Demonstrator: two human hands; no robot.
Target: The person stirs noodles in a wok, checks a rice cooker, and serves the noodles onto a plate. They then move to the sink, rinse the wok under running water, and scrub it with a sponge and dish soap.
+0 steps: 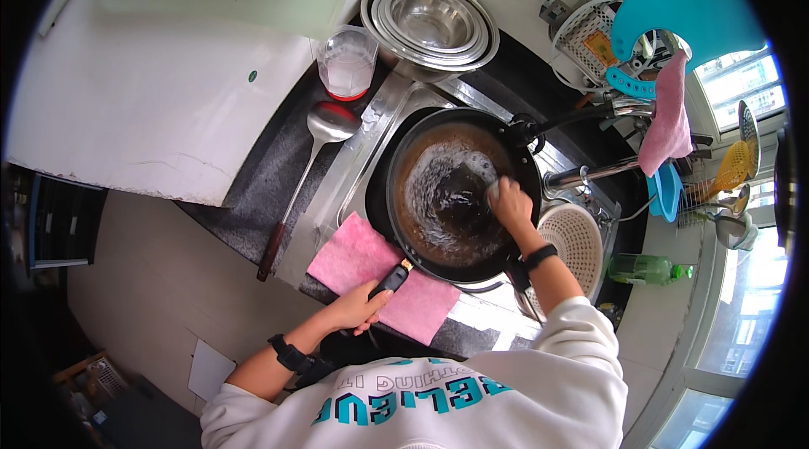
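A black frying pan point(404, 221) rests over the steel sink point(366, 152), with brownish, foamy water point(436, 196) swirled inside it. My left hand point(357, 309) is closed around the pan's black handle point(390, 279), above a pink cloth point(354, 253) spread over the sink's front edge. Inside the pan at its right side, my right hand point(512, 201) grips a small pale scrubbing pad point(492, 194), mostly hidden by the fingers. The black tap spout point(562, 120) reaches over the pan's far right rim.
Left of the sink lie a steel wok spatula point(332, 123) and a clear plastic container point(347, 63). Nested steel bowls point(433, 22) stand behind. A white colander point(572, 240) and green bottle point(641, 269) are at right. Another pink cloth point(670, 114) hangs near the tap.
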